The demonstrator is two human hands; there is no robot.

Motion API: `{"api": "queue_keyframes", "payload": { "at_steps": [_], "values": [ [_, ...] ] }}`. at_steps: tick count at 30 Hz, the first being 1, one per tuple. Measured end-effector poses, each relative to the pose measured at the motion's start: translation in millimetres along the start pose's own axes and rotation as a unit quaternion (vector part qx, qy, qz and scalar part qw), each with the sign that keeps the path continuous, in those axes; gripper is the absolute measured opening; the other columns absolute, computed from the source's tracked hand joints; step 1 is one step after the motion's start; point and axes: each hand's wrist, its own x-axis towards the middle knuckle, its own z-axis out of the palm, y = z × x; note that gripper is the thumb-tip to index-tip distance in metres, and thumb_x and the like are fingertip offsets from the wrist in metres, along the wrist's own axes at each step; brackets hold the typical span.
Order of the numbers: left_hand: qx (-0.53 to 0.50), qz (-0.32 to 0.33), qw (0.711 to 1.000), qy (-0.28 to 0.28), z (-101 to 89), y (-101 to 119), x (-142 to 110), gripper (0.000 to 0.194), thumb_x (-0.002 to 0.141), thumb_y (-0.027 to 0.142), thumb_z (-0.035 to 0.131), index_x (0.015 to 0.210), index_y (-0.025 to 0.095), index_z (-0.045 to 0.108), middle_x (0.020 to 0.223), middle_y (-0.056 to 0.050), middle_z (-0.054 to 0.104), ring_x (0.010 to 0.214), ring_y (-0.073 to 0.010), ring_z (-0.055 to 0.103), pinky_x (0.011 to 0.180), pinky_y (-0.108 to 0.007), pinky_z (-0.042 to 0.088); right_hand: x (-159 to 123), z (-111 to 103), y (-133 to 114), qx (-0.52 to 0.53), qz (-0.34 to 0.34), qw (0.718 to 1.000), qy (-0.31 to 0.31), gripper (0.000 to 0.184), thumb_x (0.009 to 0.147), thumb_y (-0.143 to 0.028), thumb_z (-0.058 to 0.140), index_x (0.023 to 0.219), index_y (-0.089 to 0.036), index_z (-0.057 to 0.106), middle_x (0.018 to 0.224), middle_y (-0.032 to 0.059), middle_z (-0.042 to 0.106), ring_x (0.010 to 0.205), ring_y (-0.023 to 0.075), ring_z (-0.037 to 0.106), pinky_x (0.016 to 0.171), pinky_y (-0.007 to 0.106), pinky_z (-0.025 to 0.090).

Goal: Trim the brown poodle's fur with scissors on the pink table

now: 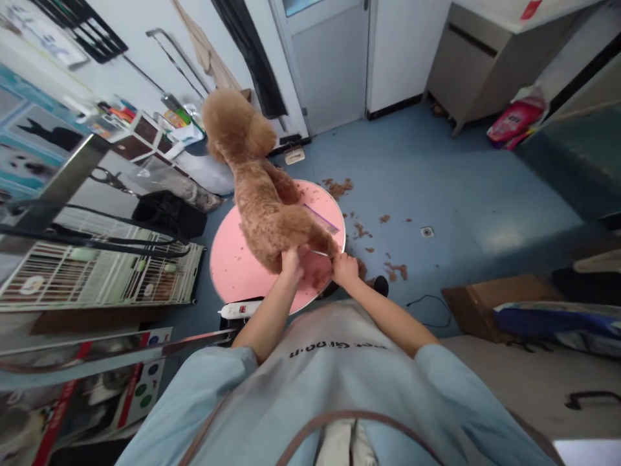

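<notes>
A curly brown dog, which looks like a poodle, stands on a round pink table with its head away from me. My left hand is closed against its rear, at the top of the hind legs; some of the fingers are hidden. One hind leg stretches out to the right, and my right hand is wrapped round its paw at the table's edge. Beside that leg lies a long purple-edged comb. Loose hair clippings are scattered on the tabletop between my hands.
White clippers rest at the table's near left edge. A metal grooming arm and wire cages stand on the left. Brown hair litters the blue floor. A cardboard box is at right.
</notes>
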Motion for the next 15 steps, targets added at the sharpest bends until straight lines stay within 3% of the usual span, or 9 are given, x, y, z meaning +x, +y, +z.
{"api": "queue_keyframes", "payload": {
  "at_steps": [5, 11, 15],
  "values": [
    [0.0, 0.022, 1.0, 0.002, 0.2, 0.0, 2.5, 0.021, 0.058, 0.023, 0.061, 0.077, 0.017, 0.056, 0.083, -0.002, 0.063, 0.085, -0.0131, 0.059, 0.077, -0.024, 0.045, 3.1, -4.9, -1.8, 0.019, -0.004, 1.0, -0.015, 0.035, 0.095, -0.012, 0.03, 0.123, -0.008, 0.05, 0.114, 0.0239, 0.061, 0.085, 0.0218, 0.068, 0.072, 0.031, 0.051],
    [0.05, 0.02, 0.998, -0.015, -4.7, -1.8, 6.9, 0.023, 0.062, 0.029, 0.052, 0.083, 0.018, 0.053, 0.083, -0.002, 0.06, 0.087, -0.013, 0.058, 0.078, -0.025, 0.041, 8.4, -8.8, -1.4, 0.053, -0.01, 0.998, 0.021, 0.03, 0.094, -0.015, 0.039, 0.12, -0.007, 0.052, 0.12, 0.0259, 0.057, 0.101, 0.0272, 0.064, 0.084, 0.038, 0.049],
    [0.058, 0.014, 0.998, -0.018, -5.0, 0.4, 9.5, 0.024, 0.066, 0.029, 0.048, 0.087, 0.019, 0.053, 0.091, -0.004, 0.061, 0.09, -0.0129, 0.057, 0.077, -0.024, 0.041, 11.3, -11.4, 1.3, 0.078, -0.025, 0.996, -0.019, 0.031, 0.095, -0.011, 0.033, 0.119, -0.008, 0.052, 0.115, 0.0242, 0.06, 0.092, 0.0238, 0.066, 0.077, 0.034, 0.05]
  ]
}}
